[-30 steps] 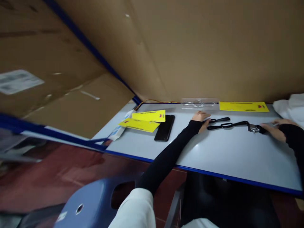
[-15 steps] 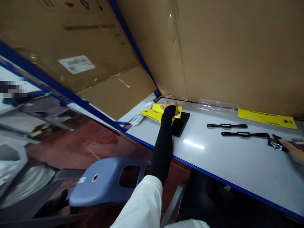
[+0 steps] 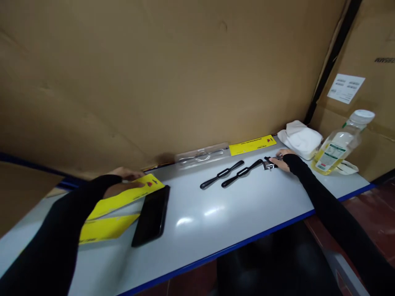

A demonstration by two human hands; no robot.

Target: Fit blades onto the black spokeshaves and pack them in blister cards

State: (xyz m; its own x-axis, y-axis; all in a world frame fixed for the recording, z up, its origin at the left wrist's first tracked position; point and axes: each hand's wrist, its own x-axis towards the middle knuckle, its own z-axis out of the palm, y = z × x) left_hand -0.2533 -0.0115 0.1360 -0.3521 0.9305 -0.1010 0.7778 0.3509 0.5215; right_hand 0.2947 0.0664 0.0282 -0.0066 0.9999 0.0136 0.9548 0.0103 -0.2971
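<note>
At the left, my left hand (image 3: 121,181) grips a yellow printed card (image 3: 135,191), its fingers partly hidden by the wrist and the card. A second yellow card (image 3: 109,228) lies below it, beside a black phone (image 3: 151,216). On the right, my right hand (image 3: 283,160) is closed over small black and silver metal parts (image 3: 269,164) on the tabletop. Next to these lie two black spokeshave bodies, the nearer one (image 3: 242,174) with its end close to the parts and the other (image 3: 222,174) to its left.
A clear plastic blister (image 3: 202,156) and another yellow card (image 3: 253,144) lie along the cardboard wall (image 3: 173,82). At the right stand a bottle of yellow liquid (image 3: 336,148) and a white cloth bundle (image 3: 300,139). The grey table (image 3: 197,250) has a blue front edge.
My view has swung to the right, bringing the bottle and the cloth bundle into sight. The yellow card in my left hand has come nearer and lifted at one end. My right hand stays at the metal parts.
</note>
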